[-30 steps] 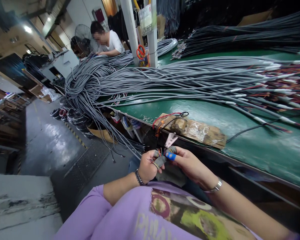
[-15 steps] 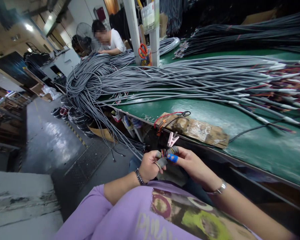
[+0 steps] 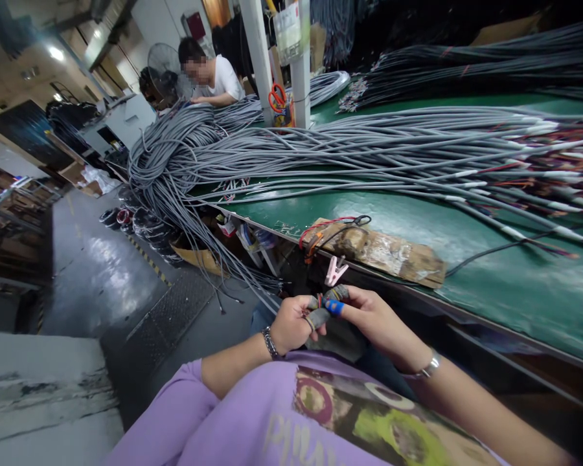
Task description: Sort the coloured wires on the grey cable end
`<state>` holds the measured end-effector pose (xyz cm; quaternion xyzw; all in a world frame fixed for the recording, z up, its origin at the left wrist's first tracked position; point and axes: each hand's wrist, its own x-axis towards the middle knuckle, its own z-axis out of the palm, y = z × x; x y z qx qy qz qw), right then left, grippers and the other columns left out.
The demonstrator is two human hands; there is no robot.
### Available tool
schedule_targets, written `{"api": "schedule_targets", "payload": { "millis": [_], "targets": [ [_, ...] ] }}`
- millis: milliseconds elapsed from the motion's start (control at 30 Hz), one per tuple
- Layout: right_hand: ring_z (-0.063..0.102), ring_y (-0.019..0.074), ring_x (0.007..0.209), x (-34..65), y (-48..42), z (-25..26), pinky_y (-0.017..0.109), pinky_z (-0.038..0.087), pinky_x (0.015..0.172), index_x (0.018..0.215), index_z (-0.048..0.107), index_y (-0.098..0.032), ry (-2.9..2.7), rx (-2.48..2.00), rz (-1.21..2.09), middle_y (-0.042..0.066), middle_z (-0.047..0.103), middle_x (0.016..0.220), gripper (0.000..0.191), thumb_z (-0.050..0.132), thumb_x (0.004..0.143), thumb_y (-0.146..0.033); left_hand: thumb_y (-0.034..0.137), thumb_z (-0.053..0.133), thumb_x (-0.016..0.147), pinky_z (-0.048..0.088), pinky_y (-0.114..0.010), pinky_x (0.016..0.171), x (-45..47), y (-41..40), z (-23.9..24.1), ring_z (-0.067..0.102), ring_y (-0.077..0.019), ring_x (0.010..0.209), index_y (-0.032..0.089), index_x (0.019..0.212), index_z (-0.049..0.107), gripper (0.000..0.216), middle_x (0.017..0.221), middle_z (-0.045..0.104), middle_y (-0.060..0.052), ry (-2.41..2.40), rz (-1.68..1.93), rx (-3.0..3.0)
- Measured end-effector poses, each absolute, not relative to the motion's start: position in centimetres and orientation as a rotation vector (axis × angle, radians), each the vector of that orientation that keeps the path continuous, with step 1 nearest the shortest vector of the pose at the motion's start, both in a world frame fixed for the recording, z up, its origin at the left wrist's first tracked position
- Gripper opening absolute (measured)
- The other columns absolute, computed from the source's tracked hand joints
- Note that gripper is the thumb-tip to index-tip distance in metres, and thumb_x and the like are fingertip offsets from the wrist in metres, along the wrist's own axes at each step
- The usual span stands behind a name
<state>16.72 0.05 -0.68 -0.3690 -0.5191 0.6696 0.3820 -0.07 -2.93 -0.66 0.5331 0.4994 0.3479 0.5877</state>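
Left hand (image 3: 291, 323): fingers closed around the thin coloured wire ends (image 3: 317, 301).
Right hand (image 3: 372, 318): fingertips pinch the same wire ends.
Place: before the green table (image 3: 490, 285).

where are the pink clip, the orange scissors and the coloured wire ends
pink clip (image 3: 334, 270), head view, on the middle of its body
orange scissors (image 3: 276, 98), head view, on the handle loops
coloured wire ends (image 3: 318, 299), head view, on the exposed tips
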Motion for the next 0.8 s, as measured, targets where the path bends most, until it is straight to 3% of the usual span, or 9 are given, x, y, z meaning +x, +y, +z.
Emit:
{"api": "schedule_targets", "payload": {
  "millis": [267,467,633,800],
  "targets": [
    [0.049,0.0139,0.057,16.2,0.1,-1.3,0.027,0.041,0.055,0.065,0.069,-0.020,-1.147,-1.029,1.699,0.001,0.062,0.062,0.022,0.080,0.063,-0.039,0.057,0.060,0.078,0.036,-0.018,0.042,0.2,-3.1,-0.7,0.049,-0.0067,0.042,0.015,0.066,0.054,0.045,0.057,0.059,-0.001,1.195,0.979,1.181],
    [0.048,0.0124,0.055,15.3,-0.2,-1.4,0.026,0.038,0.055,0.065,0.068,-0.018,-1.030,-1.037,1.760,0.000,0.061,0.060,0.022,0.079,0.063,-0.037,0.057,0.068,0.071,0.037,-0.019,0.040,0.2,-2.9,-0.4,0.047,-0.0067,0.039,0.015,0.064,0.055,0.045,0.053,0.057,0.000,1.155,0.859,1.217],
    [0.043,0.0098,0.051,15.7,0.7,-1.7,0.024,0.037,0.051,0.059,0.058,-0.019,-0.783,-1.015,1.737,-0.004,0.051,0.054,0.026,0.079,0.065,-0.034,0.058,0.065,0.074,0.037,-0.018,0.040,-0.1,-2.9,-0.2,0.048,-0.0061,0.039,0.014,0.065,0.056,0.045,0.054,0.058,0.000,1.155,1.006,1.153],
    [0.054,0.0134,0.059,16.4,2.0,-1.4,0.026,0.048,0.055,0.078,0.069,-0.021,-0.586,-0.905,1.977,0.003,0.064,0.074,0.037,0.076,0.064,-0.055,0.054,0.069,0.072,0.033,-0.017,0.037,-0.1,-2.3,0.3,0.047,-0.0055,0.036,0.014,0.067,0.058,0.043,0.053,0.058,0.001,1.121,1.066,1.036]
  ]
}}
